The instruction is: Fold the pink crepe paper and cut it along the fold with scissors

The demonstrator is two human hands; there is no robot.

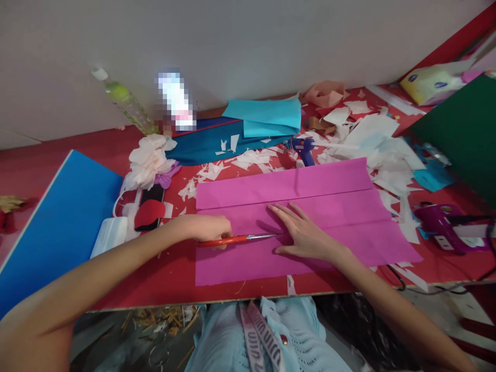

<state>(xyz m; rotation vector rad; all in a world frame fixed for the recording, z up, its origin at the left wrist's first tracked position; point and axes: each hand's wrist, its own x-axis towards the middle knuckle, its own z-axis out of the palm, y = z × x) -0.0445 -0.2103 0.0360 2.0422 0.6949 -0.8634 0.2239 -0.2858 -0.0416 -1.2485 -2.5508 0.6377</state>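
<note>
My left hand (pixel 207 230) grips a pair of red-handled scissors (pixel 236 240), whose steel blades point right across a folded sheet of magenta paper (pixel 294 181). The handles rest at the sheet's left edge. My right hand (pixel 304 235) lies flat on the paper with its fingers spread, holding nothing. The blade tips end just left of those fingers. A straight fold crosses the sheet lengthwise above both hands. My left palm hides the scissor finger loops.
The red table (pixel 174 279) is strewn with white paper scraps (pixel 368 129). A blue glue gun (pixel 304 150), teal paper (pixel 263 116), a pale paper flower (pixel 147 163), a blue board (pixel 58 227), a dark green sheet (pixel 461 134) and a purple glue gun (pixel 442 225) lie around the sheet.
</note>
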